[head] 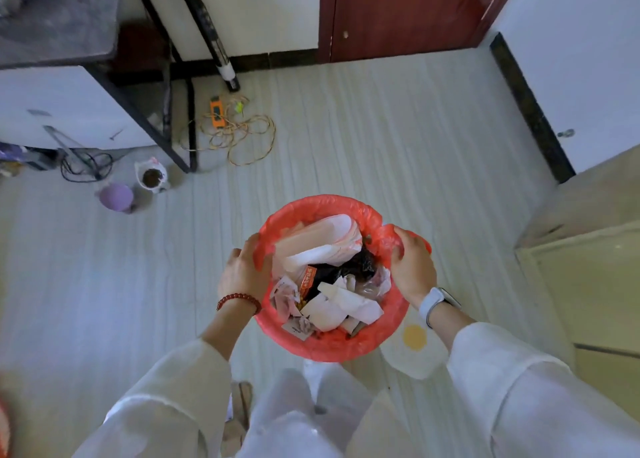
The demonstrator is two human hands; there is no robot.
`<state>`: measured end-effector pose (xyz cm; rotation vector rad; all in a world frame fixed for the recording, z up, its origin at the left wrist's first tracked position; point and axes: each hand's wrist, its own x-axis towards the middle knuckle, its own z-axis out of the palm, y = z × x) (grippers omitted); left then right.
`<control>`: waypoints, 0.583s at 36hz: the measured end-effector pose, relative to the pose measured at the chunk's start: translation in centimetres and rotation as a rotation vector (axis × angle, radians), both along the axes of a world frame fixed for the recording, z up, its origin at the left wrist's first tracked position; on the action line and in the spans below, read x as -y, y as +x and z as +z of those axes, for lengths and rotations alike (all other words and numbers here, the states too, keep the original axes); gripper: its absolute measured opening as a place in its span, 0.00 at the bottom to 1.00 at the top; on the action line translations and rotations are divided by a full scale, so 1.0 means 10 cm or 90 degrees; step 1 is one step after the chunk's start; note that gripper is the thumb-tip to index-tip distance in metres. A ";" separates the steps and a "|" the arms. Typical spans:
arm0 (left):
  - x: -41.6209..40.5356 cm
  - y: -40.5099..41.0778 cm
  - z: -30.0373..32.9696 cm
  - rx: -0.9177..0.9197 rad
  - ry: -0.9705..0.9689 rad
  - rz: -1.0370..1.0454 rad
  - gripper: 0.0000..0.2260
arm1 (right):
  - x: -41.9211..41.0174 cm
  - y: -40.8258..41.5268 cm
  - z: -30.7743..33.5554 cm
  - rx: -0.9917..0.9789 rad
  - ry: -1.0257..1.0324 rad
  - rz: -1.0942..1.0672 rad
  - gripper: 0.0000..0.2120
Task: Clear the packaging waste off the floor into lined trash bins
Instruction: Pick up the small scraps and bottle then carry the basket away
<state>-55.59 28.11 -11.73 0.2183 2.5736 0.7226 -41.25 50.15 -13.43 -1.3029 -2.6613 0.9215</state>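
pale floor lay underfoot; left hand (244, 273) and right hand (412, 267) gripped the red liner (332, 348) at the bin rim; best tucked evenly all round.

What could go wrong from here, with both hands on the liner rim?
1. The waste is heaped to the top of the red liner; tugging by the left hand or right hand may spill pieces.
2. The thin liner might tear.
3. The coiled cord ahead is a possible trip hazard.
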 end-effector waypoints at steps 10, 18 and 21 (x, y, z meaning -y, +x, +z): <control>-1.20 -1.60 0.20 -0.094 -0.012 -0.069 0.18 | -1.29 -1.52 0.25 -0.062 0.039 0.016 0.17; -2.10 -3.21 0.06 -0.092 -0.014 -0.067 0.18 | -2.24 -3.15 0.22 -0.074 0.054 0.039 0.17; -2.40 -3.77 0.05 -0.093 -0.013 -0.052 0.18 | -2.57 -3.74 0.19 -0.081 0.037 0.062 0.17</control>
